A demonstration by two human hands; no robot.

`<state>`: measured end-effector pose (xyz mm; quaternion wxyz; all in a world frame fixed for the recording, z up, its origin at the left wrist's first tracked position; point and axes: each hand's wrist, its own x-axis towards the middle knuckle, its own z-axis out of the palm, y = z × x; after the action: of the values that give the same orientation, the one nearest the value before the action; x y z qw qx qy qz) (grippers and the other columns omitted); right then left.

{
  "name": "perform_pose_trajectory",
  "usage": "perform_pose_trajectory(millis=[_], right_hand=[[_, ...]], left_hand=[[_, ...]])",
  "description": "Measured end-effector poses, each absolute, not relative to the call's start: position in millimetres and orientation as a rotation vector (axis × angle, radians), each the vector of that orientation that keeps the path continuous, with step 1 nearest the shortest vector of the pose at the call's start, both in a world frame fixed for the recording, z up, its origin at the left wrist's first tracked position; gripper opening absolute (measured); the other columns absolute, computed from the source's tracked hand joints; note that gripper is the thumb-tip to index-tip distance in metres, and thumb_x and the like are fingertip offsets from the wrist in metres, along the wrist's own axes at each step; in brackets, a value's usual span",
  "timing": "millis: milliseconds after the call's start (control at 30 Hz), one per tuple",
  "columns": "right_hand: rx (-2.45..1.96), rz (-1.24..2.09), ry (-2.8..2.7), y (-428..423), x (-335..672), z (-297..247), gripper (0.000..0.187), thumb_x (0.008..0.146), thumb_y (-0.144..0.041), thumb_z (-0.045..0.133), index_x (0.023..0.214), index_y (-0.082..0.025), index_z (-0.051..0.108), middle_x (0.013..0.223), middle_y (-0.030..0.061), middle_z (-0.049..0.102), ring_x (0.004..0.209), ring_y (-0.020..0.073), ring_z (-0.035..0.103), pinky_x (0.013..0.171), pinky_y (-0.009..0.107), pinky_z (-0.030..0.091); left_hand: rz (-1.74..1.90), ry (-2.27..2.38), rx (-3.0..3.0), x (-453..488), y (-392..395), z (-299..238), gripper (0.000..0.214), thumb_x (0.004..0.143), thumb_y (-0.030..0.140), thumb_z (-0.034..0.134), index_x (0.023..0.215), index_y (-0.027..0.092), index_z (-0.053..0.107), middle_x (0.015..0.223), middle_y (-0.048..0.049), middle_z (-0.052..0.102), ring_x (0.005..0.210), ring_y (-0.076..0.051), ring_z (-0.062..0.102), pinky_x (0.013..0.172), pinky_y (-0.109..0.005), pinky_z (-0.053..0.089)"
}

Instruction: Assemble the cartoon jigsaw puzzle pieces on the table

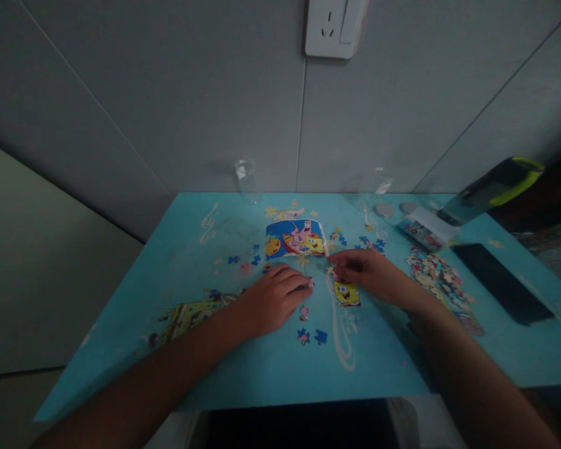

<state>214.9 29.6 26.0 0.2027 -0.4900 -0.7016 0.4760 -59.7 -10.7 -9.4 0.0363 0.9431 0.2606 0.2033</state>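
My left hand (273, 296) lies palm down on the blue table (262, 368), fingers curled over a small pink jigsaw piece at its fingertips. My right hand (367, 271) rests to the right, fingers pinched together on a small piece near the joined yellow cartoon section (346, 294). Behind both hands lies the assembled puzzle part (295, 238) showing cartoon figures. Loose blue and pink pieces (311, 336) lie in front of the hands, and more loose pieces (371, 243) sit behind my right hand.
A heap of jigsaw pieces (437, 277) lies at the right, beside a black phone (502, 284). A small puzzle box (423, 229), a green-edged device (493, 187) and clear cups (245, 179) stand at the back by the wall. A socket (335, 28) hangs above.
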Motion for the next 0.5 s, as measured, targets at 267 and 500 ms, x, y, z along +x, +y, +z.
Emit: perform_pose_trajectory(millis=[267,500], right_hand=[[-1.321,1.318,-2.067,27.1,215.9,22.4,0.028,0.090,-0.031,0.062,0.113,-0.023,0.076,0.078,-0.0008,0.067,0.066,0.0130,0.057,0.064,0.028,0.048],[-1.316,1.486,-1.878,22.2,206.6,31.9,0.022,0.083,-0.032,0.074,0.101,-0.021,0.073,0.080,0.0000,0.071,0.069,0.0132,0.062,0.065,0.027,0.049]], left_hand=[[0.612,0.784,2.890,-60.9,-11.2,-8.0,0.026,0.099,0.019,0.056,0.123,0.017,0.065,0.119,-0.0093,0.065,0.113,-0.025,0.057,0.103,-0.046,0.045],[0.632,0.777,2.880,-60.3,-11.5,-2.5,0.027,0.099,0.018,0.055,0.123,0.016,0.065,0.114,-0.0097,0.066,0.110,-0.024,0.057,0.100,-0.045,0.046]])
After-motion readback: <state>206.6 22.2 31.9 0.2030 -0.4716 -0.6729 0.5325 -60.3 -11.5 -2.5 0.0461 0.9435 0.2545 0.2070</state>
